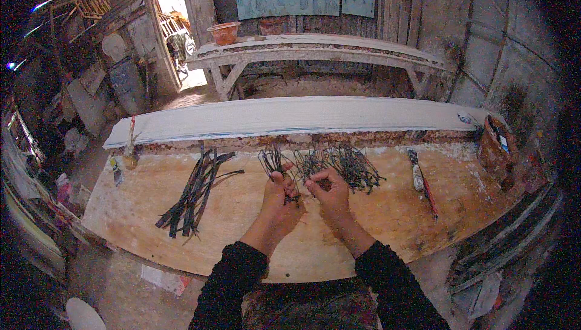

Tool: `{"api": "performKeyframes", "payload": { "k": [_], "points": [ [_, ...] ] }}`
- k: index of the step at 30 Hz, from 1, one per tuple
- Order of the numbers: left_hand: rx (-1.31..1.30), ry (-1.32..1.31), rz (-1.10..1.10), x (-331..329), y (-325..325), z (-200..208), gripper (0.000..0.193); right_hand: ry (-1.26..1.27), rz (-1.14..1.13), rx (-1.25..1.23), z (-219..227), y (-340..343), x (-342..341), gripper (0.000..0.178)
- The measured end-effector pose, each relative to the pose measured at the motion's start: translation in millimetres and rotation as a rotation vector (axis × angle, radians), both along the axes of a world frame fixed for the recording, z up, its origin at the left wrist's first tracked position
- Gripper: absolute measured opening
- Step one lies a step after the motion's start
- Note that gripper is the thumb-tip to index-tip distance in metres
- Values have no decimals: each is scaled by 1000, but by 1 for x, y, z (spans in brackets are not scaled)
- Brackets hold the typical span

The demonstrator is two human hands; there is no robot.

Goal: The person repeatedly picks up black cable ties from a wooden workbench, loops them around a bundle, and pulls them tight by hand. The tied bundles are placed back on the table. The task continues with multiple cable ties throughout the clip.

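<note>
My left hand (282, 192) is closed around a bunch of thin black strands (270, 158), whose looped ends stick up above the thumb. Close beside it, my right hand (331, 193) has thumb and forefinger pinched together; whatever is between the fingertips is too small to make out. Just beyond the right hand, a pile of thin black strands (357, 169) lies tangled on the wooden board (315, 251). Wider flat black strips (192, 200) lie in a loose heap on the board, left of my left hand.
A long white slab (290, 115) runs along the board's far edge. At right lie a red-handled tool (428, 194) and a brown container (496, 145); a brush (130, 148) stands at left. Farther back, a bowl (224, 33) sits on a long bench (321, 52).
</note>
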State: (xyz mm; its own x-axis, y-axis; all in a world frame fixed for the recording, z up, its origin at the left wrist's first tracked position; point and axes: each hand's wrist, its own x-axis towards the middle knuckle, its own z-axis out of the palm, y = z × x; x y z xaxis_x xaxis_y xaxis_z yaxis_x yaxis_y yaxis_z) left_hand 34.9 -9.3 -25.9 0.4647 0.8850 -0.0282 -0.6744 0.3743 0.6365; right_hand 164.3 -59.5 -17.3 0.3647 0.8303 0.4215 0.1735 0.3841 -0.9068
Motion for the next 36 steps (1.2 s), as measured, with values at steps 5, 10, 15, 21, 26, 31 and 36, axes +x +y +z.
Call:
{"api": "performKeyframes", "payload": {
  "k": [5, 10, 15, 21, 26, 31, 36],
  "points": [
    [-50, -68, -89, -10, 11, -7, 47, 41, 3, -62, 5, -4, -2, 10],
    [-34, -63, -148, -8, -8, 5, 38, -21, 41, -67, 3, -6, -5, 9],
    [-129, -77, -173, -1, -17, 10, 32, 37, 146, -163, 13, -16, -20, 8],
    [-181, -24, -92, 2, -24, 26, 37, 140, 191, -221, 17, -20, -23, 6],
    [-132, 19, -71, -2, 2, -3, 21, 239, 216, -261, 26, -21, -26, 6],
    [-188, -1, -43, -2, -8, 16, 21, 87, 86, -167, 14, -12, -9, 9],
    [-98, -25, -50, -3, -2, 11, 25, 156, 48, -109, 1, -1, 0, 10]
  ]
}}
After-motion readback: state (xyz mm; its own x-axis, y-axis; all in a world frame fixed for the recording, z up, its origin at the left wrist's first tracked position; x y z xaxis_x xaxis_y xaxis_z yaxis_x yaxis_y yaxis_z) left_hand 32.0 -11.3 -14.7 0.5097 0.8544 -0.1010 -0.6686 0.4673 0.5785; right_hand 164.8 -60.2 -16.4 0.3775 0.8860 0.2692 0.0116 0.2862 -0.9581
